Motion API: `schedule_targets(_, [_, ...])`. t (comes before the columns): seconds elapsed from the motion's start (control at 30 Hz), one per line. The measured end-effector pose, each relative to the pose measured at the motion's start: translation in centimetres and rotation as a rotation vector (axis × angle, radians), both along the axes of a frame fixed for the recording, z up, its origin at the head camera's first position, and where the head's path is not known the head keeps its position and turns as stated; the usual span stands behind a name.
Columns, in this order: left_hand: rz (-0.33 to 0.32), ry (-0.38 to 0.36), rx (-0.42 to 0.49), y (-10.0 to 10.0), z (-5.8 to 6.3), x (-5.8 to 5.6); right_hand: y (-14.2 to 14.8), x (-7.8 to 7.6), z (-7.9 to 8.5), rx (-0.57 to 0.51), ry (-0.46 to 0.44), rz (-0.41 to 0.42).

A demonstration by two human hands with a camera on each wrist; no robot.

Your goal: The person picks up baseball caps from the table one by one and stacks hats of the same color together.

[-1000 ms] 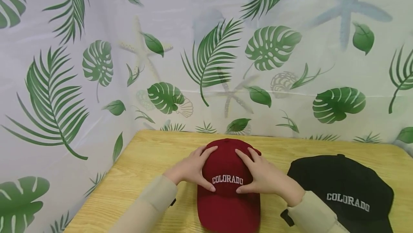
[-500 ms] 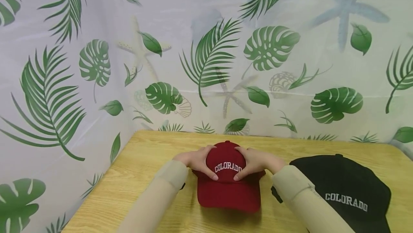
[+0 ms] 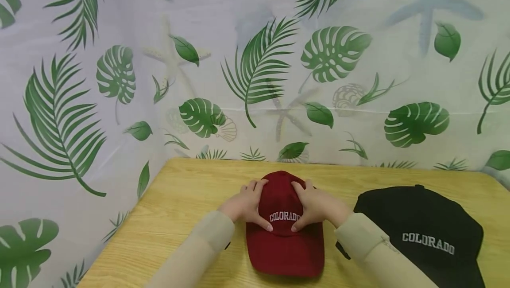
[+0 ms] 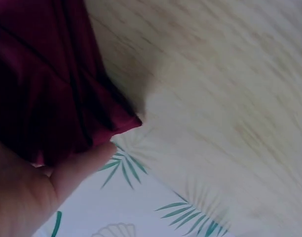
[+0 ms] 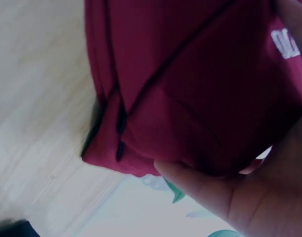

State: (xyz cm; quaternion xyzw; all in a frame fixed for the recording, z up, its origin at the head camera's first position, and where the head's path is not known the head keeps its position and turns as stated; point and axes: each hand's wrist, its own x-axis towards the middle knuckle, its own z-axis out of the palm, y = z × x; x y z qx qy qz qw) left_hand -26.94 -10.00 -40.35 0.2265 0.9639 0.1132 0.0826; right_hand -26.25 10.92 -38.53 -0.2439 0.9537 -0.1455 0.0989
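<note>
A dark red baseball cap (image 3: 284,254) with white COLORADO lettering stands mid-table in the head view, its brim toward me. My left hand (image 3: 248,204) grips the left side of its crown, thumb beside the lettering. On the other side my right hand (image 3: 320,204) holds the crown the same way, thumb below the last letters. In the left wrist view the cap's folded side (image 4: 37,89) hangs over the wood-look tabletop next to the fingers (image 4: 82,170). The right wrist view has the crown's seamed side (image 5: 190,89) against the fingers (image 5: 200,190).
A black cap (image 3: 422,217) with the same white lettering lies to the right, partly behind the right sleeve (image 3: 366,239). The yellow wood-grain table (image 3: 191,177) meets a white leaf-print sheet (image 3: 255,142) at the back and left.
The red cap's brim tilts up and draws away, then comes back down toward me. Both hands stay on the crown, shifting slightly inward. The black cap keeps its place.
</note>
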Motion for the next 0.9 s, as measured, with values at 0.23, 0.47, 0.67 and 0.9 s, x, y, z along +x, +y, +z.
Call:
schedule_targets(0.23, [0.108, -0.015, 0.179, -0.8, 0.3, 2.1, 0.6, 1.8, 0.1, -0.161, 0.049, -0.033])
schedule_targets(0.47, [0.206, -0.375, 0.548, -3.2, 0.3, 5.2, 3.2, 5.0, 0.1, -0.6, -0.274, -0.168])
schedule_targets(0.67, [0.306, -0.618, 0.808, -4.0, -0.6, 6.9, 4.7, 6.3, -1.4, -0.83, -0.639, -0.328])
schedule_targets(0.9, [0.359, -0.671, 1.149, -2.9, -1.8, 7.6, 4.8, 6.0, -2.9, -1.056, -0.843, -0.219])
